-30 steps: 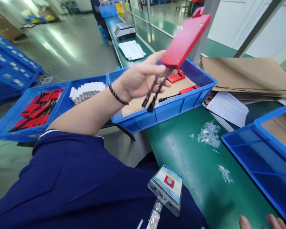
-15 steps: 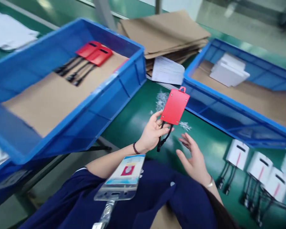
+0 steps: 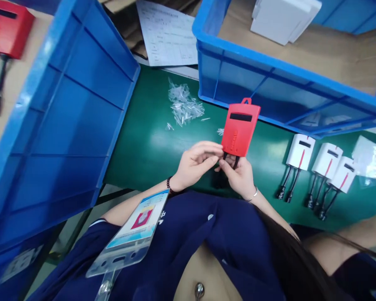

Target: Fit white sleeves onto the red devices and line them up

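Note:
A red flat device with a dark window, a hanging loop on top and two black cables below is held up, its front now facing me. My right hand grips it at the lower end, around the cable roots, with the fingers partly hidden behind. My left hand is beside its lower left corner, fingers stretched out and thumb apart, the fingertips at or very near the edge. Behind the hands, a heap of small clear plastic pieces lies on the green table.
On the left stands a blue crate with a red device inside. Another blue crate holds white boxes. Several white devices with cables, including one, lie at right near a clear bag. Another person's arm reaches in.
The red device has been turned from its screwed back to its front. It has passed from my left hand to my right. The view has shifted closer to the table.

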The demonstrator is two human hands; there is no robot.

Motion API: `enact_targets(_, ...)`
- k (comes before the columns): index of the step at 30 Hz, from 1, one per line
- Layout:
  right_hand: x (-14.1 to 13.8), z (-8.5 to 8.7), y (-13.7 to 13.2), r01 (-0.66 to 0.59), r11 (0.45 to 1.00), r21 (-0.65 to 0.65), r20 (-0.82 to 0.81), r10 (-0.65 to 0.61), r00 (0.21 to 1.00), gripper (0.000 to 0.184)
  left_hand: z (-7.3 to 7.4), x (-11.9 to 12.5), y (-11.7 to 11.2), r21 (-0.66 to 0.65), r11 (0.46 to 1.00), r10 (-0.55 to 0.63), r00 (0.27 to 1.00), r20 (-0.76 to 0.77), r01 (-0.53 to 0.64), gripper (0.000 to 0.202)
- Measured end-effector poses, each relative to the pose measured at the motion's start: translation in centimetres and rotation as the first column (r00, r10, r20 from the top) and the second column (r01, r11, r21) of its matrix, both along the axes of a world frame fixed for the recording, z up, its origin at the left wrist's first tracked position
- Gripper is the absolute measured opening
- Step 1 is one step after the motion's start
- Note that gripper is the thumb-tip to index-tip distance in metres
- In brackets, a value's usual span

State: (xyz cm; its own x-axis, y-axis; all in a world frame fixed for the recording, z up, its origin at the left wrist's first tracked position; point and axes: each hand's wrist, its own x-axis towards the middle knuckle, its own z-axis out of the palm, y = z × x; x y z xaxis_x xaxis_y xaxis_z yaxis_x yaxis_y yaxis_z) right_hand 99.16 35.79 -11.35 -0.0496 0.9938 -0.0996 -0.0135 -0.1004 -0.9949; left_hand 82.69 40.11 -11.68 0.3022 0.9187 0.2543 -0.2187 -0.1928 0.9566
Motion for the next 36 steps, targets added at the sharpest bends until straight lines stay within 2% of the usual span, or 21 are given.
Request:
enact_targets(2,0.1,0.4,0.0,-0.122,0.992,-0.044,-0.077,0.119,0.99,0.025,0.0,0.2,0.2,0.023,0.996,0.088,0.996,-0.027,-0.088,0.041)
enact_targets(3,0.2,0.6,0.0,-0.21,0.976,-0.062,-0.11,0.203,0.973,0.024,0.0,0.5,0.3,-0.017,0.998,0.063,0.998,-0.028,-0.063,0.048)
enact_targets(5,0.3,0.9,0.0,-0.358,0.929,-0.095,-0.142,0.343,0.928,0.024,0.3,1.2,0.2,-0.14,0.985,-0.102,0.995,-0.001,0.101,0.049)
enact_targets(7,0.7,0.9,0.1,-0.381,0.92,-0.089,-0.025,0.381,0.924,0.027,0.7,1.6,0.4,-0.225,0.952,-0.198,0.978,0.064,0.207,0.044)
enact_targets(9,1.5,0.9,0.1,-0.294,0.955,-0.026,0.175,0.294,0.94,0.028,1.2,1.4,0.8,-0.234,0.949,-0.193,0.976,0.106,0.213,0.047)
enact_targets(12,3.0,1.2,0.4,-0.052,0.991,0.126,0.353,0.004,0.936,0.025,2.0,0.3,1.5,-0.281,0.933,-0.216,0.974,0.064,0.226,0.055)
enact_targets(13,3.3,1.4,0.6,0.036,0.979,0.198,0.369,-0.109,0.923,0.022,2.3,-0.1,1.7,-0.322,0.913,-0.253,0.967,0.04,0.252,0.058)
enact_targets(15,3.8,2.0,1.1,0.164,0.904,0.395,0.391,-0.327,0.86,0.016,2.7,-0.5,1.6,-0.42,0.854,-0.329,0.944,0.022,0.308,0.064)
enact_targets(17,3.8,2.5,1.7,0.156,0.817,0.555,0.418,-0.436,0.797,0.01,2.9,-0.4,1.0,-0.493,0.798,-0.381,0.924,0.036,0.348,0.067)
enact_targets(19,3.5,2.9,2.2,0.071,0.788,0.612,0.473,-0.437,0.765,0.006,3.1,0.0,0.3,-0.523,0.772,-0.407,0.913,0.031,0.362,0.068)
enact_targets(23,3.2,3.0,2.8,-0.054,0.82,0.57,0.529,-0.316,0.788,0.003,3.3,0.6,-0.8,-0.509,0.79,-0.44,0.894,-0.084,0.341,0.063)
enact_targets(27,3.6,3.0,2.9,-0.074,0.883,0.463,0.531,-0.21,0.821,0.004,3.5,0.4,-1.1,-0.447,0.843,-0.448,0.852,-0.271,0.301,0.042)
enact_targets(30,3.8,3.2,3.0,-0.078,0.914,0.398,0.494,-0.142,0.858,0.004,3.6,0.2,-1.1,-0.397,0.868,-0.456,0.794,-0.402,0.298,0.035)
enact_targets(36,3.7,3.3,3.2,-0.057,0.911,0.409,0.414,-0.13,0.901,0.009,3.5,0.0,-1.1,-0.321,0.897,-0.439,0.701,-0.562,0.304,0.035)
